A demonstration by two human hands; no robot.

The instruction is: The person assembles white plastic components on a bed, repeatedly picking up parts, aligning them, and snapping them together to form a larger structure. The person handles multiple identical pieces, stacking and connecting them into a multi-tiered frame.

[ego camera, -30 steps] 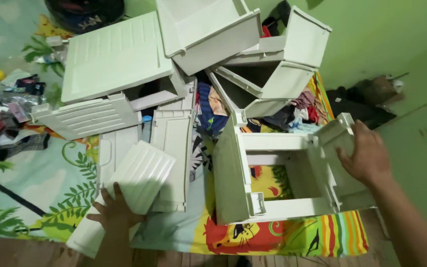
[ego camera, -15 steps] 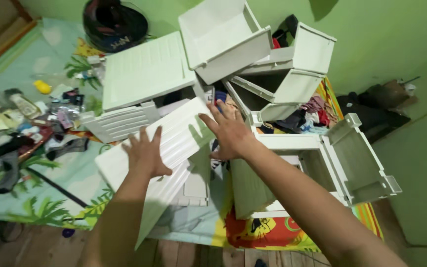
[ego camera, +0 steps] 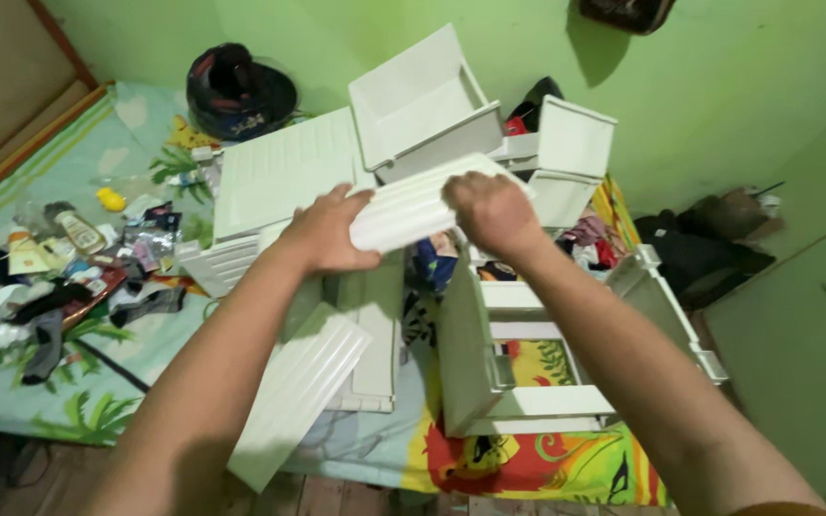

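Both hands, left (ego camera: pixel 329 232) and right (ego camera: pixel 491 212), seemingly grip ribbed white panel (ego camera: pixel 413 212) between them.

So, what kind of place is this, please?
Probably a room in a home, perhaps a bedroom. The green wall meets a floor covered by a colourful printed mat, clothes lie in a heap, and both hands hold a white ribbed panel among dismantled plastic drawers.

Head view, steeply downward, close
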